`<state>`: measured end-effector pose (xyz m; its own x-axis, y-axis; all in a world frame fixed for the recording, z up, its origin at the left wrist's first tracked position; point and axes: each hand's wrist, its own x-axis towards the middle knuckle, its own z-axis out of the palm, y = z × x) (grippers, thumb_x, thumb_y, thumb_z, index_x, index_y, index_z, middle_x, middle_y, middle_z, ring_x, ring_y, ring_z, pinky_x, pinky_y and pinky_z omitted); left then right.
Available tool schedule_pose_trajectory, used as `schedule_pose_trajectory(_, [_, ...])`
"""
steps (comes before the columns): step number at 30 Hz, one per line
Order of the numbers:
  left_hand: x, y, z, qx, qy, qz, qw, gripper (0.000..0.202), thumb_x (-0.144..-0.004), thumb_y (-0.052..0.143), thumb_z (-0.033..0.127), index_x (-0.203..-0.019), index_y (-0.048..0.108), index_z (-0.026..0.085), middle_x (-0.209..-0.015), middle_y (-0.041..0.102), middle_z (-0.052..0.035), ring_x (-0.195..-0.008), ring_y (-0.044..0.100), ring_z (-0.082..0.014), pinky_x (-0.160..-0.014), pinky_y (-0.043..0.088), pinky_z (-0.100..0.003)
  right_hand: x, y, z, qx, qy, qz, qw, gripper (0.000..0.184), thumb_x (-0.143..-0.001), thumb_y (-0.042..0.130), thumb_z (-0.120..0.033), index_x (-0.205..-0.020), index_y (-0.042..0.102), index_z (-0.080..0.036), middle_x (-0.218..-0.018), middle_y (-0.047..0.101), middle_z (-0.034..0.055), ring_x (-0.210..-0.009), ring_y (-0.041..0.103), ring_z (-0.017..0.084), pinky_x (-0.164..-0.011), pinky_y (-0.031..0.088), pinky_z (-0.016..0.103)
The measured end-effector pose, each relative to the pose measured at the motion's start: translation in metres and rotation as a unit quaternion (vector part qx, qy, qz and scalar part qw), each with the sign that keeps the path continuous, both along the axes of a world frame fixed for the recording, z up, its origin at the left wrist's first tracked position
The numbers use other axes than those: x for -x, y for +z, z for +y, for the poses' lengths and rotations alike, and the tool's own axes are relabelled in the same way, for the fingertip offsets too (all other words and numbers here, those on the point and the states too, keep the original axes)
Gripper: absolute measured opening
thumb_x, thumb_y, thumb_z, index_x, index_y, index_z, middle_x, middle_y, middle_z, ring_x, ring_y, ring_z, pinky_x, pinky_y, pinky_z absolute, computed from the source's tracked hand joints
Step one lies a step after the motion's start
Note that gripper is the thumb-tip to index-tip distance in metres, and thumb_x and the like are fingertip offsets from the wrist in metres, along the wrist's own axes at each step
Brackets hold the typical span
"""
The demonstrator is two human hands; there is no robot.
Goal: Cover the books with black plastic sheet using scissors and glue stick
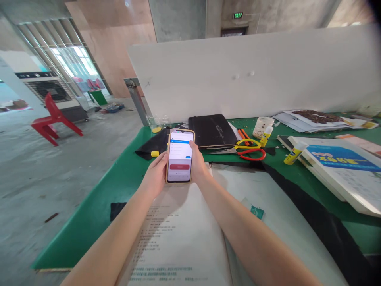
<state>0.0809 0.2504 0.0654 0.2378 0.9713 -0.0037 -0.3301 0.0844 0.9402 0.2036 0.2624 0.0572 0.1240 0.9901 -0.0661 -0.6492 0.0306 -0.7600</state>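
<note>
Both my hands hold a smartphone (179,155) upright above the green table (98,210). Its lit screen shows a white page with a blue bar at the top and a red button lower down. My left hand (155,174) cups the phone's left edge and back. My right hand (199,163) grips the right edge, with the thumb resting on the screen's right side. Under my forearms lies a large printed paper sheet (175,238).
Behind the phone lie a black folder (212,129), black cloth pieces (151,147), yellow and red scissors (248,150), two glue sticks (293,154), a plastic cup (262,125) and stacked books (339,167). A white partition board (253,75) bounds the table's far edge. A red chair (52,119) stands on the floor at left.
</note>
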Motion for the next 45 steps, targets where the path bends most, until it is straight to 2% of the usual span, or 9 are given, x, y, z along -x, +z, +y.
schedule_pose_trajectory(3, [0.0009,-0.0021,0.0027,0.012,0.023,-0.001,1.0,0.035,-0.082,0.063,0.038,-0.113,0.064,0.022,-0.119,0.064,-0.0062,-0.108,0.06,-0.0258,-0.084,0.053,-0.036,0.0007,-0.0019,0.0012,0.004,-0.012,0.003,1.0,0.028,-0.077,0.054,-0.044,-0.085,0.065,-0.02,-0.08,0.069,0.003,-0.075,0.065,0.02,-0.07,0.051,0.032])
schedule_pose_trajectory(6, [0.0018,-0.0031,0.0046,0.02,0.051,-0.014,0.998,0.032,-0.083,0.062,0.036,-0.111,0.064,0.021,-0.114,0.066,-0.0061,-0.103,0.063,-0.0242,-0.08,0.054,-0.034,0.0017,-0.0007,-0.0015,0.019,-0.034,-0.037,0.999,0.012,-0.071,0.057,-0.032,-0.073,0.06,-0.02,-0.069,0.065,-0.0001,-0.065,0.061,0.017,-0.063,0.048,0.028])
schedule_pose_trajectory(8, [0.002,-0.0028,0.005,0.024,0.061,-0.022,0.998,0.031,-0.083,0.062,0.035,-0.11,0.064,0.02,-0.112,0.067,-0.006,-0.099,0.064,-0.023,-0.078,0.055,-0.033,0.0027,0.0013,-0.0039,0.016,-0.027,-0.061,0.998,0.007,-0.068,0.056,-0.025,-0.072,0.059,-0.02,-0.065,0.063,-0.0019,-0.061,0.059,0.015,-0.058,0.045,0.025])
schedule_pose_trajectory(14, [0.0014,0.0001,0.0038,0.031,0.084,-0.029,0.996,0.026,-0.084,0.06,0.032,-0.107,0.065,0.019,-0.108,0.069,-0.0051,-0.095,0.065,-0.0215,-0.077,0.055,-0.032,0.0056,0.0009,-0.0017,-0.003,-0.014,-0.092,0.996,0.015,-0.064,0.049,-0.019,-0.075,0.06,-0.02,-0.065,0.06,-0.0046,-0.059,0.055,0.012,-0.057,0.043,0.022])
schedule_pose_trajectory(20, [0.0004,0.0006,0.0034,0.043,0.086,-0.021,0.995,0.027,-0.084,0.061,0.032,-0.108,0.066,0.02,-0.11,0.068,-0.0053,-0.097,0.065,-0.0226,-0.076,0.055,-0.031,0.007,0.001,0.0019,-0.027,0.047,0.033,0.998,0.021,-0.068,0.039,-0.024,-0.079,0.056,-0.02,-0.067,0.062,-0.002,-0.068,0.06,0.017,-0.068,0.049,0.029])
schedule_pose_trajectory(28, [0.0011,-0.0055,0.0079,0.029,0.08,-0.047,0.995,0.024,-0.082,0.062,0.031,-0.101,0.066,0.016,-0.102,0.07,-0.0068,-0.087,0.067,-0.0202,-0.072,0.056,-0.029,0.0052,0.0039,-0.0031,-0.01,0.035,0.027,0.999,0.021,-0.068,0.042,-0.023,-0.082,0.057,-0.019,-0.069,0.065,-0.0002,-0.073,0.062,0.02,-0.067,0.051,0.029])
schedule_pose_trajectory(45, [0.0004,-0.0008,0.0043,0.038,0.082,-0.037,0.995,0.027,-0.085,0.058,0.029,-0.107,0.066,0.015,-0.11,0.068,-0.0082,-0.093,0.066,-0.0215,-0.074,0.055,-0.03,0.0063,0.0008,0.0008,-0.023,0.043,0.042,0.998,0.022,-0.067,0.039,-0.016,-0.084,0.053,-0.019,-0.067,0.061,-0.0019,-0.066,0.06,0.017,-0.065,0.05,0.029])
